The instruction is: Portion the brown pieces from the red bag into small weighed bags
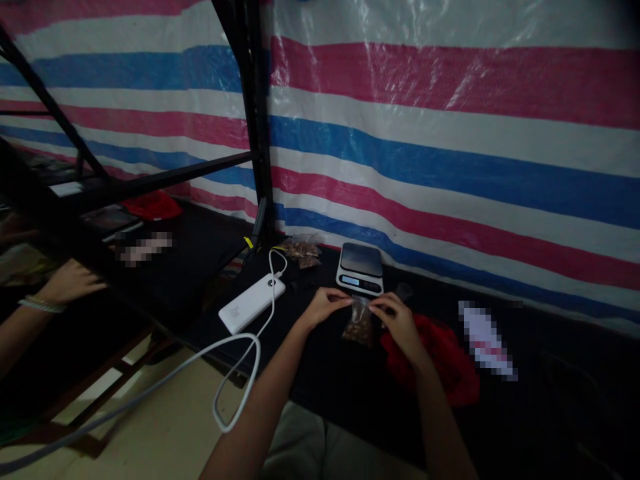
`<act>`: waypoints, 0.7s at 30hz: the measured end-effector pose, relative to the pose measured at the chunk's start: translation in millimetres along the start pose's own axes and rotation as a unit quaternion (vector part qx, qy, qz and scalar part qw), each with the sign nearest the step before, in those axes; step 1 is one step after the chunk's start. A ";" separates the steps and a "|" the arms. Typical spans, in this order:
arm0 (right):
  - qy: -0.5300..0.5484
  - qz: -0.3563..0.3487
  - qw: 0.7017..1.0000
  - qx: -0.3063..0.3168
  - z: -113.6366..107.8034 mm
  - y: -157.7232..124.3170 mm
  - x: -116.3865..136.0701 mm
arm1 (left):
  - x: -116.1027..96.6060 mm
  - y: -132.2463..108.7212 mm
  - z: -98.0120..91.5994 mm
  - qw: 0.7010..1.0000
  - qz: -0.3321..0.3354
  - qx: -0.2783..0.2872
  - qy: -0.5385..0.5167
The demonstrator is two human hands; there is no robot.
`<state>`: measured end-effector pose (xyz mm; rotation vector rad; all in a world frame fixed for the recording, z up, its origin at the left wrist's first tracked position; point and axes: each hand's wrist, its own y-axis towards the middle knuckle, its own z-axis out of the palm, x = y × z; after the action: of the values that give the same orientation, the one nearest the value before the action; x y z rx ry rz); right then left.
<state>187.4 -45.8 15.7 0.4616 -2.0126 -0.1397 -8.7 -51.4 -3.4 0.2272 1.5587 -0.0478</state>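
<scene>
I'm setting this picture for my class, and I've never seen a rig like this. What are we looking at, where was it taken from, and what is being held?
This picture comes from a camera worn on a person's head, looking forward and down. There is no machine here: the left hand and right hand pinch the top of a clear bag of small brown pieces. On the black table lie a digital scale, a white power bank with a cable, a second bag and a red cloth. A striped tarp hangs behind. At far left is another person's hand.
</scene>
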 end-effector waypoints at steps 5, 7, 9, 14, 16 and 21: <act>0.057 0.004 0.998 -0.012 7.9 -1.5 6.6 | 5.8 1.0 7.1 0.999 0.009 -0.046 -0.015; 0.070 0.014 0.997 -0.014 9.5 -2.0 7.5 | 7.2 3.0 8.0 0.997 0.006 -0.067 -0.023; 0.088 0.034 0.995 -0.033 10.8 -1.6 6.3 | 8.3 5.4 8.3 0.996 0.007 -0.082 -0.046; 0.139 0.076 0.982 -0.101 12.8 5.8 -2.6 | 14.0 11.7 8.8 0.991 -0.015 -0.096 -0.097; 0.137 0.087 0.980 -0.115 12.5 9.0 -5.7 | 17.4 14.2 8.4 0.988 -0.027 -0.122 -0.094; 0.087 0.096 0.987 -0.097 13.5 9.8 -9.4 | 19.0 19.6 9.1 0.981 0.006 -0.191 -0.037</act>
<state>176.9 -34.6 4.4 0.1492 -1.8395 -0.1674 3.9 -31.7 -20.0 -0.0687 1.4601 0.2493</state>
